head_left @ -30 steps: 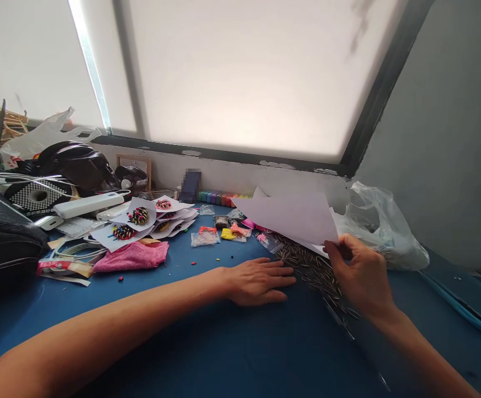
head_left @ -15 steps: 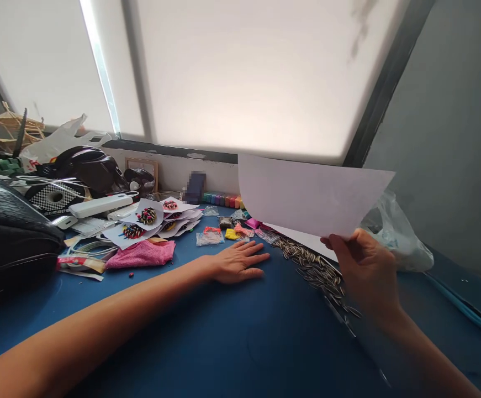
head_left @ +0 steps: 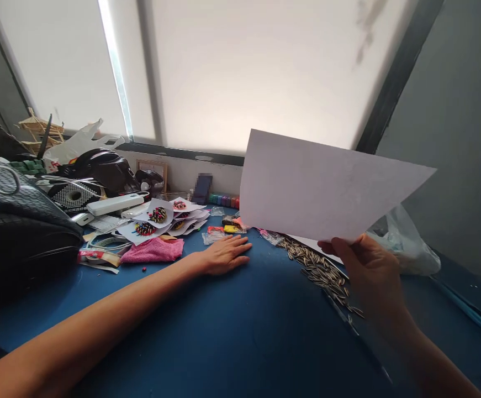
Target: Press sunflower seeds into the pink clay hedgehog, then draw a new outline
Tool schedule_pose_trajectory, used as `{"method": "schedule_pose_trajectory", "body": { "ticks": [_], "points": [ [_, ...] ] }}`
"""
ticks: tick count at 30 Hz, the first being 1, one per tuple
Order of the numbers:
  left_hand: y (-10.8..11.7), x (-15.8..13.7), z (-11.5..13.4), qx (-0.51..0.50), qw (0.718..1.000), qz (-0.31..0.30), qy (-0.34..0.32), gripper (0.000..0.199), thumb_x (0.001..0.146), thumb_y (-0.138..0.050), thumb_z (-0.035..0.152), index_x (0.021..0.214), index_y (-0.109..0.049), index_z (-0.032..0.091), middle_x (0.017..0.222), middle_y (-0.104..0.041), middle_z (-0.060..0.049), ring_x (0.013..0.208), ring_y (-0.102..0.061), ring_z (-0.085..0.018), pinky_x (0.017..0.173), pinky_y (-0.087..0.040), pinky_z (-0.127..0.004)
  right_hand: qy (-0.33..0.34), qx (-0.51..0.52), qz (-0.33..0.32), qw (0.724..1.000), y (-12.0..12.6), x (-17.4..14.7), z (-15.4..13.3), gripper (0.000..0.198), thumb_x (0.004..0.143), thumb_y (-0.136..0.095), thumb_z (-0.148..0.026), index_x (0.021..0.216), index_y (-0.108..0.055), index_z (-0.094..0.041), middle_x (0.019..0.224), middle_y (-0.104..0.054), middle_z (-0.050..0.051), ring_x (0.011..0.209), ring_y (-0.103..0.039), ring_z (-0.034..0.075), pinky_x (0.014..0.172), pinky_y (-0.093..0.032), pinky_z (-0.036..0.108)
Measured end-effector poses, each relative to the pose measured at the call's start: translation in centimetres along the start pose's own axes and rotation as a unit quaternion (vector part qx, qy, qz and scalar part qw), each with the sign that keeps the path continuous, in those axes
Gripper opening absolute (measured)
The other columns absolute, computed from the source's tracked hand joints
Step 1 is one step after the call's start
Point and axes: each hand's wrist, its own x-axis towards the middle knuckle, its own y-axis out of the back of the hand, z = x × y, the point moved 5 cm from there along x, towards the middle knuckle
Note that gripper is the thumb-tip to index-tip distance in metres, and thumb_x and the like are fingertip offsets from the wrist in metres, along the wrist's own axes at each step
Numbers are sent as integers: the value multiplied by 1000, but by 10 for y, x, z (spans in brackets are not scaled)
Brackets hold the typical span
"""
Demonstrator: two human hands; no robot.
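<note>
R hand (head_left: 376, 266) pinching paper sheet (head_left: 327, 188), now lifted higher @ 1 o'clock, so more seeds (head_left: 327, 276) show; L hand (head_left: 225, 256), fingers spread on desk (head_left: 260, 331), slid twd 11.

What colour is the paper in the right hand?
The paper is white, looking slightly greyish; the head view shows it best.
</note>
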Motion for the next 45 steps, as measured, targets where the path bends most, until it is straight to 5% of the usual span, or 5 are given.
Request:
{"method": "schedule_pose_trajectory", "body": {
  "ticks": [11, 16, 24, 32, 45],
  "points": [
    [30, -42, 14, -107, 986, 125, 27, 75, 78, -73, 36, 145, -41, 22, 148, -40, -13, 133, -42, -31, 107, -37, -45, -10, -93, -207, 974, -36, -49, 46, 19, 75, -63, -40, 72, -63, -22, 91, -76, 8, 79, -71, 26, 67, -57, 35],
    [23, -44, 8, -121, 989, 81, -9, 13, 77, -74, 35, 86, -76, 26, 131, -60, -5, 138, -34, -32, 115, -22, -49, 85, -256, -278, 922, -39, -52, 47, 17, 71, -61, -21, 86, -68, -26, 108, -70, 6, 88, -69, 24, 73, -56, 36],
    [25, -49, 5, -157, 987, 3, -21, 28, 78, -73, 31, 105, -74, 25, 128, -62, -7, 126, -50, -29, 106, -37, -40, 314, -276, -383, 824, -45, -63, 38, 29, 84, -49, -10, 95, -70, -26, 100, -70, 7, 88, -64, 22, 81, -51, 37],
    [27, -46, 17, -334, 943, -2, 12, 28, 84, -65, 40, 92, -74, 15, 96, -71, -6, 92, -64, -22, 85, -50, -29, 136, -178, -435, 872, -43, -51, 47, 26, 93, -48, -30, 89, -73, -25, 101, -71, 6, 89, -67, 21, 79, -54, 30],
    [21, -46, 5, -342, 924, 46, 164, 50, 85, -50, 58, 69, -60, 11, 62, -51, 0, 56, -44, -11, 50, -32, -21, -195, -111, -233, 946, -34, -42, 62, 67, 68, -58, -72, 107, -66, -18, 88, -77, 10, 79, -72, 30, 69, -57, 36]
  ]
}}
